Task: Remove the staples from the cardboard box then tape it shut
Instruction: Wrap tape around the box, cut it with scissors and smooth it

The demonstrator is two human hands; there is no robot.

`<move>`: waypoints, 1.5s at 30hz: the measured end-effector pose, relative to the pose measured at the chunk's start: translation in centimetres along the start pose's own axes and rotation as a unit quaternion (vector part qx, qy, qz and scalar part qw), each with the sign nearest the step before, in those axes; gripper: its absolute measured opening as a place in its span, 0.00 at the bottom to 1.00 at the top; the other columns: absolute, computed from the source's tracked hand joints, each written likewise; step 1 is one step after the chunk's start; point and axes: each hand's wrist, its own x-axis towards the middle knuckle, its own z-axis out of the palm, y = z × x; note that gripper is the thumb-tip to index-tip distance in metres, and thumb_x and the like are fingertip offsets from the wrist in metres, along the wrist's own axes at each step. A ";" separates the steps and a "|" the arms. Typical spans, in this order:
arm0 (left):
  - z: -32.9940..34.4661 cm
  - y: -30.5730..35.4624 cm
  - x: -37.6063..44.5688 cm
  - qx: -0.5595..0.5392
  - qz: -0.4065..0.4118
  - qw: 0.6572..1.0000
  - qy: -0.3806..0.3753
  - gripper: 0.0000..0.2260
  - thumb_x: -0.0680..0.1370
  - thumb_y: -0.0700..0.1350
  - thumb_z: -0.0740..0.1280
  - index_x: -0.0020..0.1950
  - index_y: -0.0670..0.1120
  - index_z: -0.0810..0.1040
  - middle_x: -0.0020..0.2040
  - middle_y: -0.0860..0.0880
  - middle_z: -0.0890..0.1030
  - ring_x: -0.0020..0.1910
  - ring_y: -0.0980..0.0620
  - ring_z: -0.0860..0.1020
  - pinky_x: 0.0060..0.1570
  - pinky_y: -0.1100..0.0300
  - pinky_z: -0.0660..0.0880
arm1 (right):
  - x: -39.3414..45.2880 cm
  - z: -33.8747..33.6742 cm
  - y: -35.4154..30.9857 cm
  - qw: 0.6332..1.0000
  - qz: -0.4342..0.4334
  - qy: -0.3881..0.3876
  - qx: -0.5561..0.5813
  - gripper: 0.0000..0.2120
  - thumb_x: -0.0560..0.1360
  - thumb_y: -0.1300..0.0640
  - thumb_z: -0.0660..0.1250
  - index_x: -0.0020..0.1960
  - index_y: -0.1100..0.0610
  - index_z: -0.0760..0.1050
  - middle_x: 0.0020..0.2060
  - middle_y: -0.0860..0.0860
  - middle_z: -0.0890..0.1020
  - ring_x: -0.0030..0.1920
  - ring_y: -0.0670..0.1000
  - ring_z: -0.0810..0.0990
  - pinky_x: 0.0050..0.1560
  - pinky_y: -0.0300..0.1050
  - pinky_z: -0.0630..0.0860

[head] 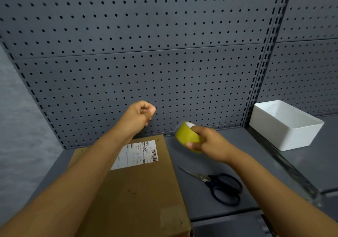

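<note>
A brown cardboard box (pixel 131 187) is seen lying flat on the grey table (pixel 215 149), its long axis running from the near edge away toward the pegboard (pixel 146 53). Its top is matt and plain, marked by a few small dark puncture spots and a pale scuffed patch near the front corner. A white rectangular shipping label (pixel 135 154), printed with a barcode, is fixed at the far end of the top face.

The left hand (pixel 140 113) is held raised above the box's far end, closed into a fist; whether anything is pinched in it cannot be told. The right hand (pixel 206 141) is clasped around a roll of yellow-green tape (pixel 186 136), held in the air to the right of the box, with the pale core turned up and away.

Black-handled scissors (pixel 215 183) with steel blades are laid on the table just right of the box, the tips pointing toward it. A white, smooth-walled rectangular bin (pixel 285 127) is set well apart at the far right.
</note>
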 end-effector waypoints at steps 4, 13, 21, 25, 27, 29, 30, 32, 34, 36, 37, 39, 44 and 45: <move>0.7 -0.5 0.1 -0.001 -0.039 0.999 -0.031 0.12 0.82 0.51 0.57 0.58 0.47 0.75 0.50 0.50 0.78 0.47 0.55 0.76 0.47 0.60 0.73 | 1.0 0.1 -2.0 0.998 -0.054 0.009 0.043 0.09 0.75 0.54 0.70 0.52 0.56 0.75 0.42 0.60 0.77 0.37 0.51 0.72 0.39 0.47 0.69; 2.0 0.3 0.1 -0.046 -0.016 0.998 -0.031 0.07 0.76 0.48 0.70 0.50 0.47 0.82 0.45 0.50 0.83 0.45 0.56 0.80 0.45 0.62 0.76 | 1.5 -0.2 -2.4 0.994 -0.081 -0.006 0.073 0.08 0.74 0.55 0.71 0.51 0.55 0.76 0.39 0.55 0.77 0.37 0.50 0.74 0.42 0.56 0.75; 2.4 0.7 0.9 0.020 -0.017 0.999 -0.041 0.09 0.82 0.42 0.59 0.49 0.44 0.79 0.38 0.50 0.78 0.37 0.56 0.75 0.38 0.65 0.73 | 1.4 -0.4 -2.4 0.994 -0.083 -0.009 0.074 0.08 0.74 0.56 0.72 0.50 0.56 0.76 0.38 0.53 0.77 0.37 0.50 0.75 0.43 0.55 0.76; 2.3 0.8 1.0 -0.027 -0.046 0.994 -0.091 0.11 0.81 0.50 0.62 0.47 0.44 0.78 0.35 0.50 0.76 0.36 0.55 0.73 0.39 0.62 0.73 | 1.3 -0.5 -2.2 0.993 -0.082 -0.016 0.082 0.08 0.73 0.56 0.72 0.50 0.54 0.76 0.40 0.55 0.78 0.38 0.50 0.76 0.43 0.55 0.76; 2.4 0.6 1.1 -0.015 -0.044 0.995 -0.087 0.09 0.79 0.50 0.66 0.47 0.44 0.78 0.35 0.49 0.76 0.35 0.55 0.74 0.38 0.62 0.73 | 1.2 -0.4 -2.2 0.993 -0.084 -0.013 0.085 0.08 0.73 0.55 0.72 0.51 0.51 0.76 0.41 0.53 0.79 0.40 0.51 0.77 0.44 0.55 0.76; 2.5 0.4 1.2 -0.015 -0.045 0.996 -0.071 0.07 0.79 0.48 0.66 0.46 0.45 0.76 0.35 0.48 0.76 0.34 0.55 0.73 0.36 0.62 0.72 | 1.0 -0.4 -2.3 0.992 -0.085 -0.001 0.088 0.09 0.73 0.53 0.72 0.51 0.49 0.74 0.42 0.53 0.79 0.41 0.53 0.78 0.44 0.53 0.76; 2.6 0.4 1.3 -0.010 -0.044 0.997 -0.061 0.07 0.79 0.47 0.65 0.44 0.45 0.76 0.35 0.48 0.75 0.34 0.55 0.73 0.36 0.62 0.71 | 1.0 -0.4 -2.3 0.992 -0.086 0.008 0.087 0.09 0.74 0.52 0.71 0.51 0.51 0.73 0.42 0.54 0.79 0.41 0.54 0.78 0.42 0.52 0.76; 2.8 0.2 1.3 0.013 -0.034 0.999 -0.040 0.07 0.80 0.46 0.64 0.43 0.46 0.74 0.33 0.50 0.74 0.32 0.56 0.72 0.35 0.62 0.70 | 0.9 -0.6 -2.4 0.993 -0.085 0.020 0.078 0.09 0.75 0.49 0.69 0.51 0.52 0.73 0.42 0.55 0.79 0.41 0.55 0.78 0.41 0.52 0.75; 3.2 0.1 1.2 0.038 -0.021 0.999 -0.028 0.08 0.80 0.45 0.64 0.42 0.46 0.73 0.32 0.50 0.73 0.31 0.56 0.73 0.35 0.61 0.69 | 0.9 -0.6 -2.7 0.994 -0.081 0.037 0.068 0.10 0.78 0.47 0.64 0.50 0.53 0.73 0.41 0.55 0.79 0.39 0.52 0.77 0.41 0.49 0.74; 3.7 0.1 1.1 0.060 -0.005 0.998 -0.013 0.08 0.80 0.43 0.63 0.41 0.45 0.72 0.33 0.47 0.73 0.33 0.53 0.74 0.36 0.61 0.69 | 1.1 -0.5 -3.1 0.994 -0.077 0.071 0.036 0.12 0.79 0.47 0.62 0.47 0.56 0.74 0.38 0.55 0.78 0.36 0.49 0.74 0.38 0.46 0.71; 3.8 0.1 1.1 0.071 0.005 0.997 0.000 0.08 0.80 0.43 0.63 0.42 0.44 0.72 0.34 0.45 0.74 0.34 0.52 0.74 0.37 0.61 0.70 | 1.2 -0.5 -3.3 0.993 -0.074 0.089 0.014 0.12 0.79 0.47 0.62 0.46 0.56 0.74 0.36 0.55 0.77 0.35 0.49 0.73 0.37 0.45 0.69; 3.9 0.5 1.2 0.084 0.026 0.996 0.033 0.07 0.80 0.42 0.63 0.43 0.42 0.73 0.37 0.44 0.74 0.37 0.50 0.73 0.38 0.60 0.70 | 1.5 -0.6 -3.7 0.991 -0.063 0.118 -0.013 0.13 0.79 0.47 0.62 0.45 0.56 0.74 0.35 0.54 0.77 0.34 0.51 0.73 0.34 0.44 0.68; 3.8 1.4 0.9 0.089 0.072 0.988 0.105 0.06 0.80 0.42 0.64 0.45 0.40 0.74 0.37 0.47 0.73 0.35 0.53 0.71 0.35 0.62 0.67 | 2.6 -1.2 -4.2 0.986 -0.030 0.156 -0.046 0.13 0.79 0.45 0.61 0.43 0.54 0.73 0.33 0.51 0.75 0.35 0.52 0.74 0.34 0.44 0.69; 3.8 1.5 0.7 0.082 0.073 0.987 0.120 0.06 0.80 0.42 0.63 0.45 0.40 0.74 0.37 0.48 0.73 0.34 0.54 0.70 0.34 0.63 0.67 | 2.9 -1.2 -4.2 0.986 -0.019 0.153 -0.059 0.13 0.79 0.45 0.61 0.42 0.53 0.72 0.33 0.51 0.75 0.36 0.52 0.74 0.35 0.44 0.69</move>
